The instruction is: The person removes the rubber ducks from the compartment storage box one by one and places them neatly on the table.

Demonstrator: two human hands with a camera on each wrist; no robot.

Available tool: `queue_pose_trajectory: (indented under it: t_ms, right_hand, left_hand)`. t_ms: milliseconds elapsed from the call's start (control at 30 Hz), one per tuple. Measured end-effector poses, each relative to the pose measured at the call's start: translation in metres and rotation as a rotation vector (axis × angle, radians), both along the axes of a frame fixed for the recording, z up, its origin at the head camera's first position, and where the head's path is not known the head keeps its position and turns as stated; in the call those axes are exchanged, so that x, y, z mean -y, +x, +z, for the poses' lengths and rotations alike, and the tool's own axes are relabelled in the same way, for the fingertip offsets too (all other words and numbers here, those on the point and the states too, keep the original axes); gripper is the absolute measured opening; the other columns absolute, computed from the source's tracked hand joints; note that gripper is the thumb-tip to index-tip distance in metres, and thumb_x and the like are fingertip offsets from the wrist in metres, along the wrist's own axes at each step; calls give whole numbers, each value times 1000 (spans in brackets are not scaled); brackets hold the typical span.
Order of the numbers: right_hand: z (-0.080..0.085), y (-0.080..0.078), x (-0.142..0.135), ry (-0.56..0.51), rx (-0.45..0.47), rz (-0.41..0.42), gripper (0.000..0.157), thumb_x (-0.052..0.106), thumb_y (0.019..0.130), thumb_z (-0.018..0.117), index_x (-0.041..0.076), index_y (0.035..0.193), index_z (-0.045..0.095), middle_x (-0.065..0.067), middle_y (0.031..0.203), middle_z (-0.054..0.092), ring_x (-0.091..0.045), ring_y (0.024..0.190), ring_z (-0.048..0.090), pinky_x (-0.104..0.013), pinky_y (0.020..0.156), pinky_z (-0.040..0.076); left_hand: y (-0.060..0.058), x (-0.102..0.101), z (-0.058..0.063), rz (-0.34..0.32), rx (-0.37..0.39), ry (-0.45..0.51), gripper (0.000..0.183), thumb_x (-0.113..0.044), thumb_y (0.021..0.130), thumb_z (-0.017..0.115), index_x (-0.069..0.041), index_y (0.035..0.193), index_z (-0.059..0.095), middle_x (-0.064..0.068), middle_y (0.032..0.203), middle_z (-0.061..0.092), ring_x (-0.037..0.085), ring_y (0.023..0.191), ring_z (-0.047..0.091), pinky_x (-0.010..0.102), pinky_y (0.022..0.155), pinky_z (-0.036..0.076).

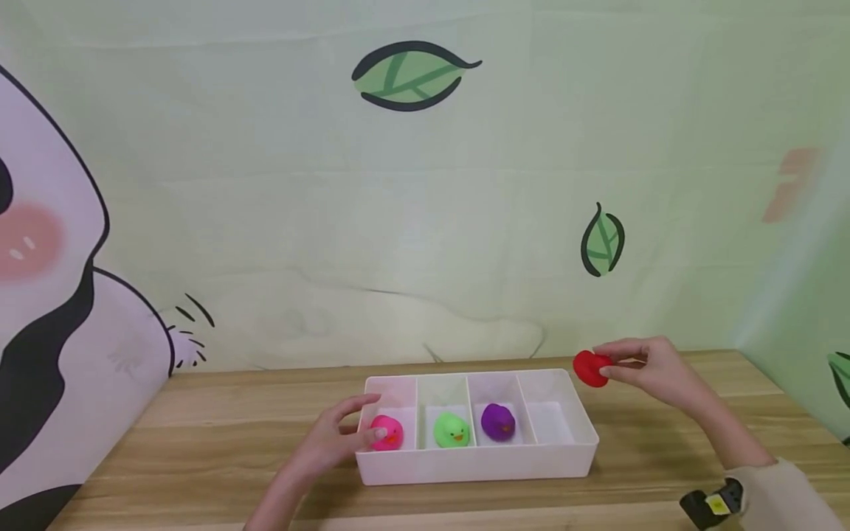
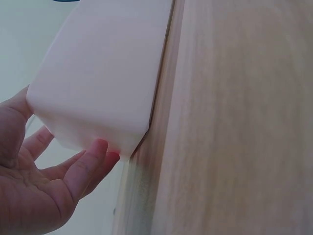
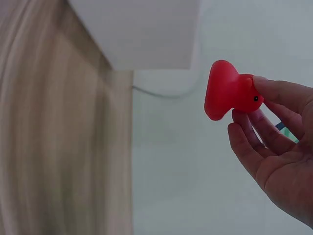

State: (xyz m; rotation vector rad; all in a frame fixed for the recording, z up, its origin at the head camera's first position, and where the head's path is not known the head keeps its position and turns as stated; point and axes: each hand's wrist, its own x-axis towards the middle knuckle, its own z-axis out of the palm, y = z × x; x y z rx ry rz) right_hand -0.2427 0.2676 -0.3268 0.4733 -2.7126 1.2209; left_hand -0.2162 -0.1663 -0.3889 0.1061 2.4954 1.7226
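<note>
Just right of the white box [image 1: 478,467], the right hand [image 1: 654,372] holds a red duck [image 1: 588,369], fingers [image 3: 281,93] clamped on its head, base pointing away from them. The left hand [image 1: 335,436] grips the box's left end, on a wood-grain desk [image 1: 232,435] before a leaf-printed backdrop [image 1: 372,221].

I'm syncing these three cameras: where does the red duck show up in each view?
Head: red duck right of centre, below mid-height, pinched in the right hand.
Left wrist: not in it.
Right wrist: red duck right of centre, above mid-height, in the same hand.
Shared landmark: white box, in all three views.
</note>
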Motion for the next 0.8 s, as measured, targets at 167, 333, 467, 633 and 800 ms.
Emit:
queue_pose_trajectory:
  t_ms: [167,333,467,633,800]
  right_hand:
    - [-14,-10,-8,28,17,-48,35,10,81,67,-8,110,61,-23,103,63,-30,90,61,-28,69,54]
    - [-31,-23,-13,47,46,-76,35,11,80,69,-8,109,62,-22,99,64,-29,88,60,-26,65,50]
    - [-42,-33,-13,79,85,-101,36,13,80,69,-8,109,62,-23,100,64,-29,88,60,-31,68,50]
    - [-51,-42,-13,89,146,-128,37,11,80,67,-8,111,60,-25,103,62,-28,88,58,-36,72,52]
    - [-55,-48,-13,79,171,-118,34,9,80,67,-8,109,62,-23,101,62,-26,86,57,-36,71,52]
  left_hand:
    - [0,0,0,-1,-2,-5,58,-26,74,75,-18,127,53,17,135,41,44,113,48,45,78,51]
    - [1,0,2,-6,12,-22,59,-28,74,75,-18,128,52,17,136,39,44,114,47,45,79,51]
    - [2,0,2,-10,13,-20,59,-28,75,75,-17,128,52,17,136,40,43,113,48,45,79,51]
    - [3,0,3,-10,17,-19,59,-27,75,74,-17,129,51,17,135,40,43,112,48,45,79,51]
    - [3,-1,4,2,28,-40,59,-28,75,75,-18,128,52,17,135,40,44,113,47,46,79,51]
